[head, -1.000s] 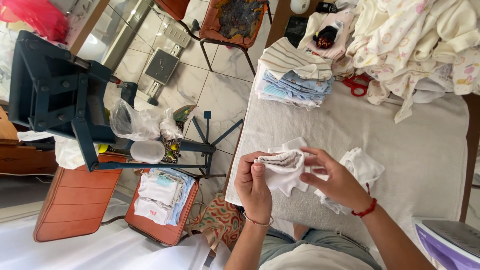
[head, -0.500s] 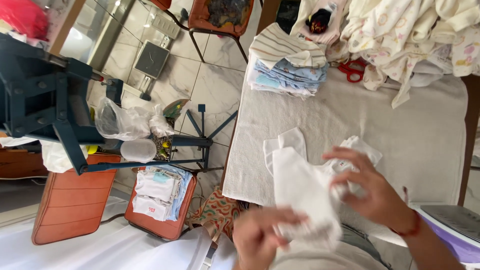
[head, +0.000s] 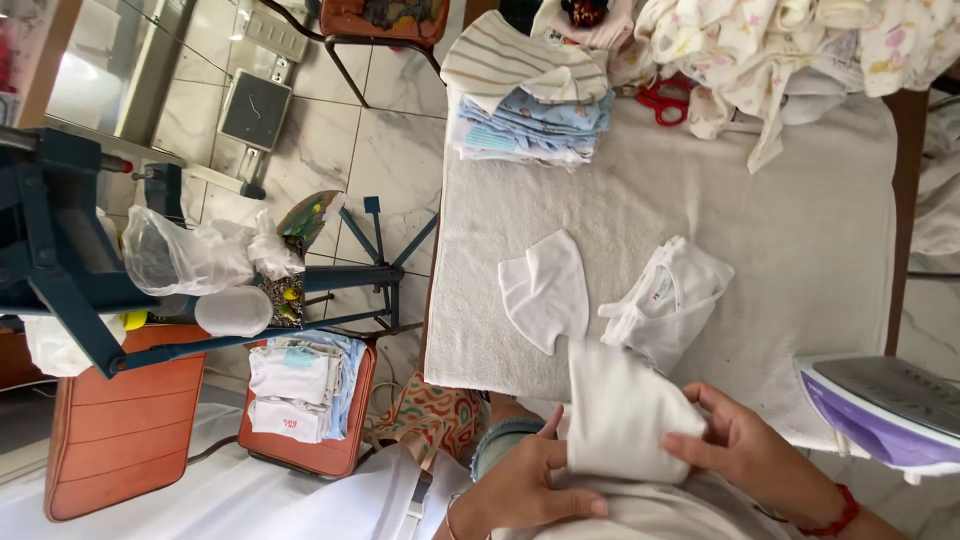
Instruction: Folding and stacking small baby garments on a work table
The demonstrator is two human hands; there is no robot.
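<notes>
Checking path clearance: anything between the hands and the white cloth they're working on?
No. Both the left hand and right hand already grip the white cloth directly. The small white garment and the folded one lie apart on the towel-covered table.

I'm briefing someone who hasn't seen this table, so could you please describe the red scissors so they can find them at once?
Start at the towel-covered table and go to its far edge. Between the folded stack topped by a striped piece and the loose heap of printed baby clothes lie the scissors. Their bright red handles are the only hard, red thing among the pale cloth.
</notes>
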